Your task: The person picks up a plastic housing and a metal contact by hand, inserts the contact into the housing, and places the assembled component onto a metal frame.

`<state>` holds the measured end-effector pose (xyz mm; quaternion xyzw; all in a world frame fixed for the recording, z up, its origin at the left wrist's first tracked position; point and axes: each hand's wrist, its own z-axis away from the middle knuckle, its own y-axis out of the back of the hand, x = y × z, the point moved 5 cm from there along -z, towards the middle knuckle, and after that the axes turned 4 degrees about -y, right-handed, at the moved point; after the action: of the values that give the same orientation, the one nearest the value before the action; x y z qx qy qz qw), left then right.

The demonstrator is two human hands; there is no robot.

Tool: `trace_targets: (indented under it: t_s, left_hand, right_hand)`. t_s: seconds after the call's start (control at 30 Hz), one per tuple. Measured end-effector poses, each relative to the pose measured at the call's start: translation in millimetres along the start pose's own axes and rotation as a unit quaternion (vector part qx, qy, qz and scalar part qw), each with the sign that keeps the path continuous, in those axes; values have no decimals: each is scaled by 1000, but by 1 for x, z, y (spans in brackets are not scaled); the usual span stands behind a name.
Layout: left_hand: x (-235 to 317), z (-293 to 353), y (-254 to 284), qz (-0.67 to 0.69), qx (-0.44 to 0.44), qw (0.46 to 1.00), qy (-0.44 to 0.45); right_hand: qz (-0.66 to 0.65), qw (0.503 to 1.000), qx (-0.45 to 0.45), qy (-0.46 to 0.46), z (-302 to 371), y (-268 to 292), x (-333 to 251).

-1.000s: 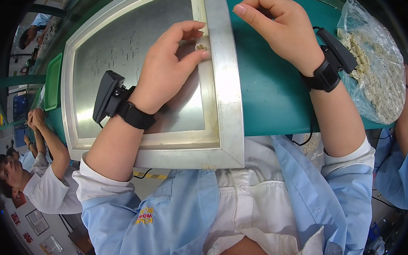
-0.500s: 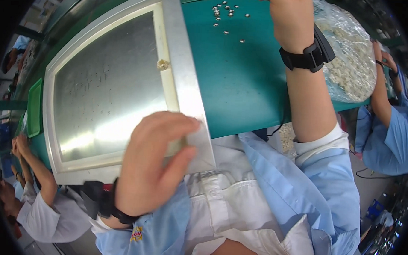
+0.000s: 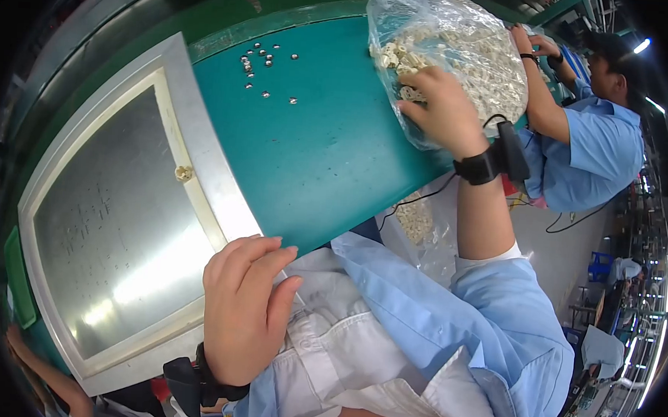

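Head view: right grip (image 3: 446, 116) bends half-curled at the pale pieces (image 3: 479, 54).

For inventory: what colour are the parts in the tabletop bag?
The bagged parts are cream, clearest in head view.

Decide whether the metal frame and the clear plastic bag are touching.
Apart: the head view shows green tabletop between the metal frame and the clear plastic bag.

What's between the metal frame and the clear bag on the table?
In the head view, small shiny metal pieces lie scattered on the green table between frame and bag, nearer its far edge.
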<state>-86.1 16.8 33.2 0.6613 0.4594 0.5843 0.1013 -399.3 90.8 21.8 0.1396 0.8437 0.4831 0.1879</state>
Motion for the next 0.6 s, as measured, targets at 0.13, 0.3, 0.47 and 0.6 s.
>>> trace_targets:
  t_s: [0.13,0.3,0.47,0.6]
  left_hand:
    - [3,0,-4,3,-9,1000,-8]
    - [10,6,-1,71,24,997,21]
    - [0,14,1,204,134,969,41]
    - [3,11,-10,462,132,861,164]
  right_hand:
    - [22,998,-56,-19,4,-9,-1]
    - [-55,996,69,3,-5,6,-1]
    - [-298,947,11,117,-4,33,-90]
    - [-443,842,-121,283,30,47,-167]
